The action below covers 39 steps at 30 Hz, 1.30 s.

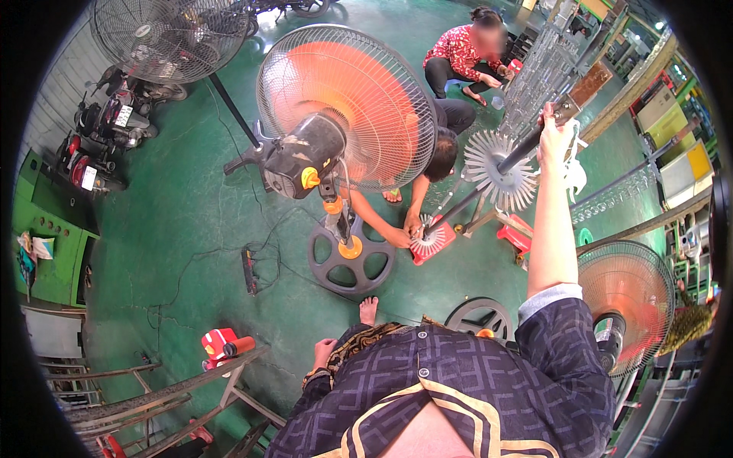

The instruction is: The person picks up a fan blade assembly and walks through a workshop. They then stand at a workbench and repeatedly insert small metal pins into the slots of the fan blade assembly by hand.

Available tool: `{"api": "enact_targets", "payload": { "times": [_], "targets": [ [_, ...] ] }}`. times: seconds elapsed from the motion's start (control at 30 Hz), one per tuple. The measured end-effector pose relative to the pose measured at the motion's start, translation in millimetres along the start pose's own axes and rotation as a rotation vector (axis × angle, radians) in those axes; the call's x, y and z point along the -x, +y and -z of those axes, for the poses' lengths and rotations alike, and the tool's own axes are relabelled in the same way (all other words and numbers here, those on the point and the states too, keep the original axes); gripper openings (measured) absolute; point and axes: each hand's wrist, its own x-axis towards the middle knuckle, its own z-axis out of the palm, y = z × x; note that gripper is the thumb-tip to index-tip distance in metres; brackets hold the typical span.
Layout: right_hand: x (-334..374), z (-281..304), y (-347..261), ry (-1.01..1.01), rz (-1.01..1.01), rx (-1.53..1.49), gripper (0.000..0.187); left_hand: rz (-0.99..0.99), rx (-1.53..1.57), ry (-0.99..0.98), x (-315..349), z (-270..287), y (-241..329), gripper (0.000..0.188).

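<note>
My right arm reaches forward, and my right hand (553, 141) is closed around the upper end of a dark pole (527, 147), just below a metal bracket (563, 111). A large grey slotted disc (501, 169) sits on the pole, and a smaller slotted disc (428, 235) is lower down. White strips (574, 169) hang beside my right hand. My left hand (324, 353) is low by my side, apart from the pole; its fingers cannot be made out. A crouching co-worker's hands (406, 233) are at the smaller disc, next to a red plastic piece (435, 243).
A large orange-bladed fan (347, 99) stands ahead on a dark spoked base (351, 267). Another fan (622, 305) is at my right. Cables and a power strip (250, 271) lie on the green floor. Metal racks (175, 404) are at lower left. Another person (466, 57) squats farther away.
</note>
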Motion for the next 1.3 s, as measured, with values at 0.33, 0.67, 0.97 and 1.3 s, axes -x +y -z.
{"api": "enact_targets", "payload": {
  "times": [0.33, 0.67, 0.97, 1.3],
  "targets": [
    [8, -13, -2, -0.006, 0.054, 0.012, 0.016, 0.019, 0.011, -0.016, 3, 4, 5, 0.028],
    [13, -24, -7, -0.014, 0.041, 0.015, 0.013, 0.040, 0.048, -0.021, 2, 5, 1, 0.028],
    [17, -25, -12, 0.010, 0.041, 0.108, 0.021, 0.015, 0.073, -0.013, 2, 5, -2, 0.028],
    [27, -35, -22, 0.089, 0.112, 0.185, 0.023, 0.014, 0.069, -0.008, -2, 4, -6, 0.027]
  ]
}}
